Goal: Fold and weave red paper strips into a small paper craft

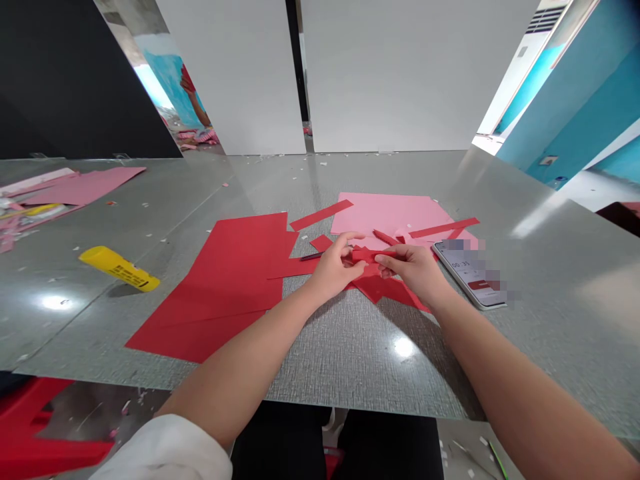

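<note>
My left hand (338, 265) and my right hand (410, 271) meet above the table, both pinching a folded piece of red paper (369, 255) between fingers and thumbs. Under my hands lies a jagged red paper offcut (385, 290). A large red paper sheet (220, 287) lies left of them, with a dark pen (311, 256) on red paper near my left hand. Behind my hands are a pink paper sheet (385, 213) and loose red paper strips (321, 215). A smartphone (470, 275) with a timer on its screen lies beside my right hand.
A yellow tube (119, 268) lies on the grey reflective table (345, 347) at left, beyond it a stack of pink paper (83, 188). Small paper scraps dot the surface. White panels stand behind; a mirror shows another person's raised hand (188, 81). A red stool (35, 427) sits below left.
</note>
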### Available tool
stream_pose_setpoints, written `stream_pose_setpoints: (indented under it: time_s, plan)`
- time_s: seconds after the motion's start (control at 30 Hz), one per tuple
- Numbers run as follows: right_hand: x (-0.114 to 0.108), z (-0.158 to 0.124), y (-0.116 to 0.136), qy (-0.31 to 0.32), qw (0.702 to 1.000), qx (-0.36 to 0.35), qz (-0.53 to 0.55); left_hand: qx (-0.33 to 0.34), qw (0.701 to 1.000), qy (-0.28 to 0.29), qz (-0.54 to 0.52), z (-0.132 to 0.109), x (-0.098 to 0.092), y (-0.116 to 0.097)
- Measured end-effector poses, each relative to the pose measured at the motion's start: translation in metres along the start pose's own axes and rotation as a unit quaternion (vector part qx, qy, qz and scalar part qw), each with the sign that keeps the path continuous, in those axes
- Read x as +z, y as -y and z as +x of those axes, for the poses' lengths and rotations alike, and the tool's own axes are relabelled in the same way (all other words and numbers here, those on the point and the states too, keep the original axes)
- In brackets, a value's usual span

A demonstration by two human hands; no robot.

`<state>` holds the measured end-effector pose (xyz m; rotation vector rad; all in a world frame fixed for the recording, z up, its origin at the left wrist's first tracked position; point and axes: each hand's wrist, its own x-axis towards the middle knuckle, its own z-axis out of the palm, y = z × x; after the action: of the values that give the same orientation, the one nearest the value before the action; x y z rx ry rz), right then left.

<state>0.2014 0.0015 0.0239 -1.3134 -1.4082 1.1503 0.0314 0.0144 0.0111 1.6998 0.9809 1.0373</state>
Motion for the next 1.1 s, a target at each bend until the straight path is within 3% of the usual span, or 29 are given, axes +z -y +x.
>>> stream_pose_setpoints:
  time_s: [0.23,0.53,0.8,1.1]
  plan:
    - [-0.018,0.004,0.002,-0.092,0.995,-0.029,0.005,-0.019,0.996,-0.069,-0.054,0.006,-0.014,0.004]
    - [0.003,0.001,-0.003,-0.027,0.999,-0.033,-0.027,-0.025,0.996,-0.019,-0.081,0.001,0.008,0.003]
    - [-0.002,0.001,0.0,-0.046,0.998,-0.023,-0.032,-0.024,0.997,-0.053,-0.054,0.003,0.003,0.008]
    - [-0.004,0.002,-0.002,-0.057,0.998,-0.018,-0.035,-0.019,0.998,-0.052,-0.024,0.001,0.001,0.008]
